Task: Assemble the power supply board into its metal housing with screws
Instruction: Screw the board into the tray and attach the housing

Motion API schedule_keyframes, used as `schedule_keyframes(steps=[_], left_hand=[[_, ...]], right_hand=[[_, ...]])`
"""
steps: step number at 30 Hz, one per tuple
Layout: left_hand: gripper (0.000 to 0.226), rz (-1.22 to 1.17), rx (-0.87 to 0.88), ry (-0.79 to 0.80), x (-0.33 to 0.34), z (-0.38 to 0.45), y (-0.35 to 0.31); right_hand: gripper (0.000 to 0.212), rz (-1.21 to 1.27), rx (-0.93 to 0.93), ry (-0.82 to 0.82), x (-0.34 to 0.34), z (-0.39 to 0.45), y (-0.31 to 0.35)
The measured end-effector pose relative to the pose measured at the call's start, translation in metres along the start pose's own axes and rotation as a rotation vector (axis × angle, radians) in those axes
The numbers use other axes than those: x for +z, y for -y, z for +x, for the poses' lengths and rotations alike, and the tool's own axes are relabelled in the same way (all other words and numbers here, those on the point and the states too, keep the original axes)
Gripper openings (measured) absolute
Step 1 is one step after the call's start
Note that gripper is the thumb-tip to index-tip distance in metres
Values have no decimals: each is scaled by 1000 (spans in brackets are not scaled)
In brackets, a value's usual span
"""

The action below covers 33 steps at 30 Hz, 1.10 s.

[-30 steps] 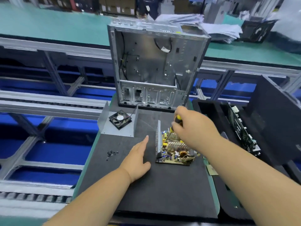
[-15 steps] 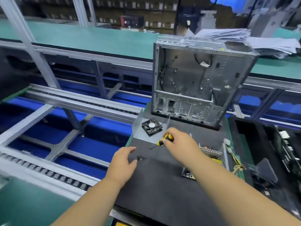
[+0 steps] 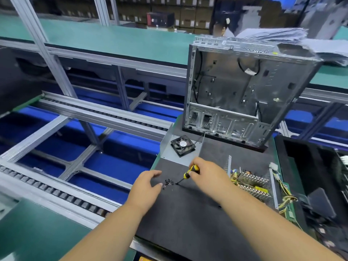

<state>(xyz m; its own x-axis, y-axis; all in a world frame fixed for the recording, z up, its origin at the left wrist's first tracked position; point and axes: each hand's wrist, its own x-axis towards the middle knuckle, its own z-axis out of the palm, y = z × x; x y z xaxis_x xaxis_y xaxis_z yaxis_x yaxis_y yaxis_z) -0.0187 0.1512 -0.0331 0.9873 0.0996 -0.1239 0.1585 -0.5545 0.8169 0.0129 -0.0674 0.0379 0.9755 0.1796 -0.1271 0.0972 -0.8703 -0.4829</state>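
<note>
I judge I'm mid-fastening. My right hand [image 3: 205, 176] grips the screwdriver [image 3: 189, 173], tip down on a screw beside the screw pile [image 3: 168, 182] near the bench's [image 3: 188, 219] left edge. My left hand [image 3: 146, 187] hovers beside the pile, fingers loosely curled, holding nothing. The power supply board [image 3: 251, 182] sits in its metal housing [image 3: 273, 187] toward the right edge. Open room toward the front edge; the computer case [image 3: 243, 87] blocks the back.

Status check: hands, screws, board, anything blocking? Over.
Right hand grips screwdriver, tip at screw pile. Left hand open beside pile, holding nothing. Power supply board in housing at right. Nothing blocking.
</note>
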Motion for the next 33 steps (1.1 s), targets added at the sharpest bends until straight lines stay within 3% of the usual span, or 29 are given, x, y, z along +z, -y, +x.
schedule_keyframes(steps=[9, 16, 24, 33], left_hand=[[22, -176, -102, -43, 6, -6, -15], [24, -325, -87, 139, 26, -6, -60], [26, -667, -110, 374, 74, -8, -112], [26, -737, -51, 539, 127, -34, -153]], right_hand=[[4, 74, -6, -102, -24, -15, -1], [5, 248, -18, -222, -71, -48, -12], [11, 433, 6, -341, -114, -102, -46], [9, 451, 94, -435, -140, -157, -94]])
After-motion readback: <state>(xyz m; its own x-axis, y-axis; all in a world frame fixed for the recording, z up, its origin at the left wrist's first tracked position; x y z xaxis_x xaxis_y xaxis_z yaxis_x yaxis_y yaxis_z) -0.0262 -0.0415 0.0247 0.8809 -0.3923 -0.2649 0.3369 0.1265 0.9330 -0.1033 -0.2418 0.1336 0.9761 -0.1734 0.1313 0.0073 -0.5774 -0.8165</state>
